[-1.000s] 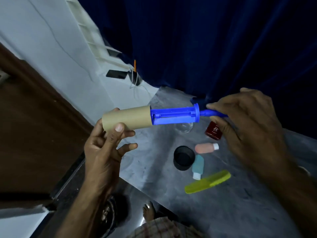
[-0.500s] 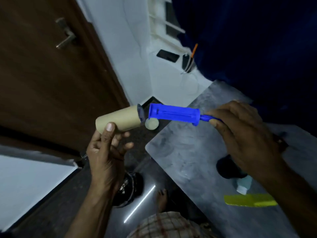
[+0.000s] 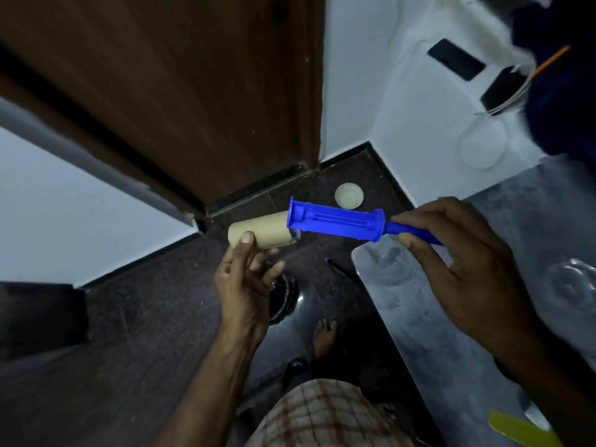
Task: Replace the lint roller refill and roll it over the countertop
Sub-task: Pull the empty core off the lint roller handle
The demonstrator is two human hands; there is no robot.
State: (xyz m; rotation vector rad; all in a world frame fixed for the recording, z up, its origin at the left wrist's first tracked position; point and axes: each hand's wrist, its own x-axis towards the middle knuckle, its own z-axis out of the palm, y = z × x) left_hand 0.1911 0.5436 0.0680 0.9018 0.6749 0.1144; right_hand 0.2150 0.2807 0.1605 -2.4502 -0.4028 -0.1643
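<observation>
My left hand (image 3: pixel 246 285) grips a bare tan cardboard tube (image 3: pixel 259 233), the lint roller's core, by its left end. The tube is off the blue lint roller handle (image 3: pixel 342 221), whose bare spindle shows in full; its end cap overlaps the tube's right end in front. My right hand (image 3: pixel 464 272) pinches the handle's thin stem, held over the floor left of the grey countertop (image 3: pixel 451 350).
A brown door (image 3: pixel 180 91) and white walls stand ahead. On the dark floor lie a round cream lid (image 3: pixel 349 195) and a dark round object (image 3: pixel 283 298). My bare foot (image 3: pixel 324 337) shows below. A yellow comb (image 3: pixel 519 430) lies on the countertop's near edge.
The cardboard tube has slid fully off the blue spindle to the left. My view has swung left and down, from the countertop towards the door and floor.
</observation>
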